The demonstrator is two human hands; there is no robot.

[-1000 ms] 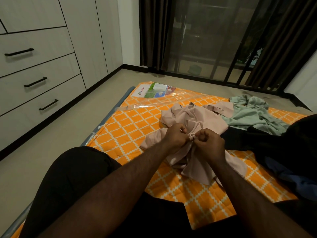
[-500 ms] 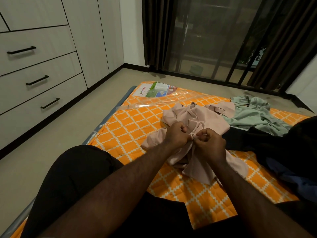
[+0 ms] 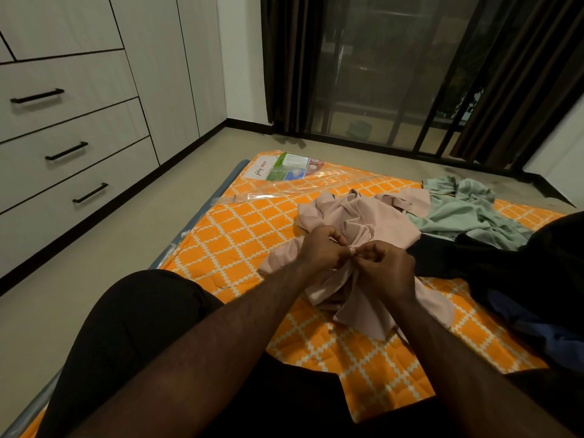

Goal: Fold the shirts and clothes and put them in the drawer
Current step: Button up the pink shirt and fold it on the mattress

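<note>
A crumpled pale pink shirt (image 3: 373,222) lies on the orange patterned mattress (image 3: 246,235). My left hand (image 3: 322,248) and my right hand (image 3: 387,268) meet over its near part, each pinching a bit of the pink fabric between thumb and fingers. A pale green garment (image 3: 461,210) lies bunched to the right of the pink shirt. Dark clothes (image 3: 505,270) with a blue piece (image 3: 543,330) are piled at the right edge. The drawers (image 3: 72,165) with black handles stand shut in the wardrobe at the left.
My black-clad knee (image 3: 132,311) rests on the mattress's near left edge. A printed label under clear plastic wrap (image 3: 284,169) covers the mattress's far corner. Bare floor (image 3: 104,254) runs between mattress and wardrobe. Dark curtains (image 3: 284,58) and a glass door are beyond.
The hands stay together on the pink shirt with only small finger movement. The view has shifted slightly to the right.
</note>
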